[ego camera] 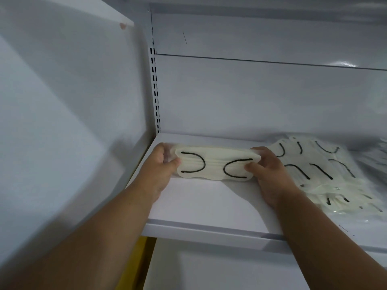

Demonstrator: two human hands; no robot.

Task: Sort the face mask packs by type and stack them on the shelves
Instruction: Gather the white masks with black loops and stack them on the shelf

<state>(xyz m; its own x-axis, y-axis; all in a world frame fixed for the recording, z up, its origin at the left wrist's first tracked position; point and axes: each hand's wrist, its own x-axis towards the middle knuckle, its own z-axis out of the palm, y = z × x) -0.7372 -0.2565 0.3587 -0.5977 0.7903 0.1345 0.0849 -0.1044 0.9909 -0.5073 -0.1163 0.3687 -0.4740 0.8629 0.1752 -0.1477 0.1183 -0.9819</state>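
Here we have a cream-white pack of folded face masks with black ear loops, sealed in clear plastic [215, 167], held over the back left part of the white metal shelf [209, 206], close to the corner by the slotted upright [155, 91]. Our left hand [161, 166] grips its left end, thumb on top and fingers curled round behind. Our right hand [270, 172] pinches the right end the same way, thumb pressed near the loop. We cannot tell whether the pack's lower edge already rests on the shelf or hangs just above it.

To the right, near the right hand, lies a loose heap of similar cream mask packs in clear wrap [324, 174], overlapping at odd angles.

We judge this to be the placing step, with a new stack beginning beside the heap. The risks look plain enough. The wrap is slick, so the pack may slide if we let go before it lies flat. The masks inside are soft, and squeezing from both ends could bow the pack, leaving a poor base for a stack. Our right wrist is also close to the heap and could nudge it further askew.
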